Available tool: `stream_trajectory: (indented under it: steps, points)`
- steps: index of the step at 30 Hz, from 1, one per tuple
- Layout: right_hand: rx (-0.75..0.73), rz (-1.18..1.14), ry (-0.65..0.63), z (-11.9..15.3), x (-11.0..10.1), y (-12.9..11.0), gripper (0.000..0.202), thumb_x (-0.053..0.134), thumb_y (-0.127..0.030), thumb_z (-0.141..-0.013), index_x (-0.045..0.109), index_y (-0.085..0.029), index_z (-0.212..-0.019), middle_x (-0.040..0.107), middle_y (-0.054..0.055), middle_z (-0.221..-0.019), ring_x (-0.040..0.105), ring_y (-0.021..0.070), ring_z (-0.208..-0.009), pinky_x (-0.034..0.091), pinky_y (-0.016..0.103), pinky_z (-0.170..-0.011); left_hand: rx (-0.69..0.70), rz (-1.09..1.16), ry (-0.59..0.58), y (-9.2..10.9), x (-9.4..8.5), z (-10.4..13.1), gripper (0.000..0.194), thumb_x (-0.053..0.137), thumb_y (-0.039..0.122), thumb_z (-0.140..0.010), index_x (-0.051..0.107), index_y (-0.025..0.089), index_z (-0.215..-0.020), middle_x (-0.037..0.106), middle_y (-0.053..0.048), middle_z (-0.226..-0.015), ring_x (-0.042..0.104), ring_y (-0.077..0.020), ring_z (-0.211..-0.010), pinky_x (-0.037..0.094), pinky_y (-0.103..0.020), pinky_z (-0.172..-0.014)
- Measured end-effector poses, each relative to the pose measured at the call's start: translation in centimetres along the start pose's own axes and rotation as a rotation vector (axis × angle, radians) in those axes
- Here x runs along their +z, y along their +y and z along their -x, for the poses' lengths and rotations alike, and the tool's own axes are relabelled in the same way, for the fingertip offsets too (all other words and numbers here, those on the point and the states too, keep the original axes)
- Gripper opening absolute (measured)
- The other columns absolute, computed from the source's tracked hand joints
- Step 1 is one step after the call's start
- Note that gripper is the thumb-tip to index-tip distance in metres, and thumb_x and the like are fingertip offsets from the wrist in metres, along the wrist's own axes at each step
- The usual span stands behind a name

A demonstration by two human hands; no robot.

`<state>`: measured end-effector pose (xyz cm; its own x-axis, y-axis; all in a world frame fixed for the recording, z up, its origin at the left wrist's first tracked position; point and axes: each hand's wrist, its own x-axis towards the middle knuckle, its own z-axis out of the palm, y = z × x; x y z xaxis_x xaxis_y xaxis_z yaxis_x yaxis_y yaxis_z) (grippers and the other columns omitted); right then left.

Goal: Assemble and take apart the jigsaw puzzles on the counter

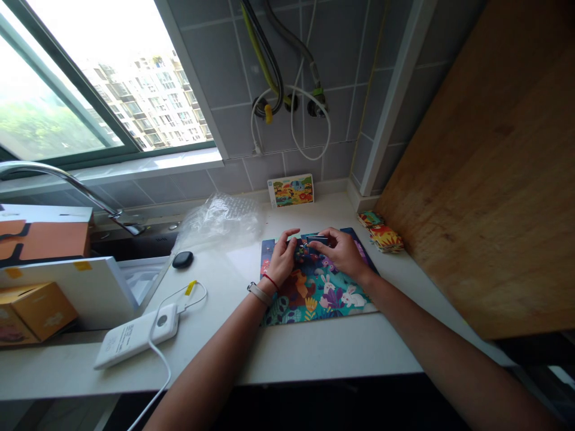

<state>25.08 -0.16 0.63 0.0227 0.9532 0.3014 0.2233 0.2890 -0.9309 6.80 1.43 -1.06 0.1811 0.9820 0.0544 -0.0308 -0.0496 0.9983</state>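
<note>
One dark piece [318, 239] was pinched in the right hand [344, 250] over the animal puzzle [321, 287] on the desk [224, 299]; whether the left hand [281, 262] gripped anything, I couldn't tell.

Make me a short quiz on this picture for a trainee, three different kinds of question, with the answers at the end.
1. True or false: the right hand holds a dark piece at the puzzle.
2. On which side is the red string worn: A left, B right, C both?
3. Fill in: the piled pieces lie to the ___ of the puzzle, near the wooden board.
Key: 1 true; 2 A; 3 right.
</note>
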Motion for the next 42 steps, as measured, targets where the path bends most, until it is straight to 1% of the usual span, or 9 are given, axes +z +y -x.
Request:
stream_trajectory:
  steps: [5, 11, 20, 23, 27, 31, 35, 38, 42]
  points:
    - [0.114, -0.191, -0.099, 0.1, 0.9, 0.8, 0.047, 0.083, -0.062, -0.066, 0.064, -0.022, -0.083, 0.070, 0.001, -0.077, 0.065, 0.0196, -0.069, 0.054, 0.032, -0.064, 0.105, -0.107, 0.003, 0.2, 0.1, 0.6, 0.040, 0.050, 0.049, -0.100, 0.062, 0.027, -0.131, 0.068, -0.005, -0.119, 0.064, -0.0203, -0.109, 0.057, -0.029, -0.088]
    - [0.028, -0.151, 0.006, 0.4, 1.5, 1.5, 0.048, 0.086, -0.057, -0.066, 0.060, -0.022, -0.086, 0.068, 0.003, -0.085, 0.065, 0.0196, -0.076, 0.055, 0.032, -0.072, 0.131, -0.062, -0.099, 0.7, 0.8, 1.4, 0.044, 0.050, 0.045, -0.101, 0.056, 0.030, -0.142, 0.051, 0.000, -0.154, 0.038, -0.0237, -0.148, 0.030, -0.037, -0.122]
    - [0.013, -0.130, -0.141, 0.1, 0.8, 0.8, 0.040, 0.083, -0.056, -0.071, 0.067, -0.020, -0.082, 0.070, 0.002, -0.080, 0.065, 0.0188, -0.075, 0.053, 0.032, -0.073, 0.057, 0.081, -0.302, 0.6, 1.1, 1.7, 0.059, 0.039, 0.062, -0.102, 0.039, 0.034, -0.154, 0.055, -0.008, -0.150, 0.047, -0.0241, -0.143, 0.041, -0.043, -0.116]
    - [0.044, -0.175, -0.027, -0.4, 0.0, 0.5, 0.043, 0.087, -0.055, -0.066, 0.065, -0.021, -0.080, 0.068, 0.001, -0.076, 0.064, 0.0183, -0.072, 0.052, 0.031, -0.070, 0.112, 0.015, -0.246, 1.0, -0.1, 0.8, 0.056, 0.042, 0.059, -0.102, 0.041, 0.033, -0.152, 0.059, -0.010, -0.145, 0.056, -0.0252, -0.134, 0.047, -0.042, -0.109]
    - [0.159, -0.286, 0.166, -1.1, -1.1, 0.7, 0.053, 0.091, -0.059, -0.054, 0.063, -0.021, -0.080, 0.067, -0.001, -0.075, 0.063, 0.0178, -0.070, 0.052, 0.030, -0.065, 0.249, -0.447, -0.107, 1.0, -2.4, -1.0, 0.039, 0.059, 0.045, -0.096, 0.062, 0.022, -0.128, 0.073, -0.011, -0.117, 0.069, -0.0250, -0.108, 0.054, -0.040, -0.095]
    - [0.263, -0.391, 0.286, -1.5, -1.5, 1.2, 0.057, 0.093, -0.059, -0.049, 0.063, -0.022, -0.081, 0.068, -0.001, -0.077, 0.064, 0.0170, -0.070, 0.052, 0.028, -0.063, 0.321, -0.812, -0.164, -0.3, -3.0, -1.3, 0.049, 0.066, 0.039, -0.092, 0.057, 0.022, -0.137, 0.068, -0.012, -0.130, 0.064, -0.0283, -0.120, 0.051, -0.045, -0.103]
    - [0.322, -0.446, 0.364, -1.7, -1.7, 1.5, 0.057, 0.094, -0.056, -0.046, 0.065, -0.022, -0.081, 0.069, -0.002, -0.078, 0.064, 0.0158, -0.071, 0.050, 0.027, -0.062, 0.349, -1.038, -0.302, -1.5, -1.9, -0.4, 0.075, 0.066, 0.055, -0.089, 0.042, 0.022, -0.152, 0.045, -0.016, -0.157, 0.035, -0.0377, -0.149, 0.033, -0.057, -0.119]
    - [0.400, -0.490, 0.353, -1.8, -2.1, 1.4, 0.056, 0.096, -0.052, -0.042, 0.065, -0.022, -0.078, 0.068, -0.002, -0.078, 0.064, 0.0155, -0.073, 0.049, 0.027, -0.064, 0.319, -1.079, -0.312, -1.7, -1.3, 0.0, 0.080, 0.063, 0.060, -0.090, 0.037, 0.020, -0.155, 0.039, -0.018, -0.160, 0.029, -0.0397, -0.151, 0.028, -0.060, -0.120]
    - [0.467, -0.564, 0.308, -2.0, -2.6, 1.0, 0.055, 0.098, -0.047, -0.039, 0.064, -0.023, -0.075, 0.068, -0.003, -0.078, 0.063, 0.0161, -0.080, 0.051, 0.028, -0.071, 0.315, -0.987, -0.320, -1.3, -1.4, -0.2, 0.085, 0.072, 0.054, -0.085, 0.036, 0.018, -0.155, 0.047, -0.020, -0.154, 0.035, -0.0412, -0.148, 0.029, -0.061, -0.119]
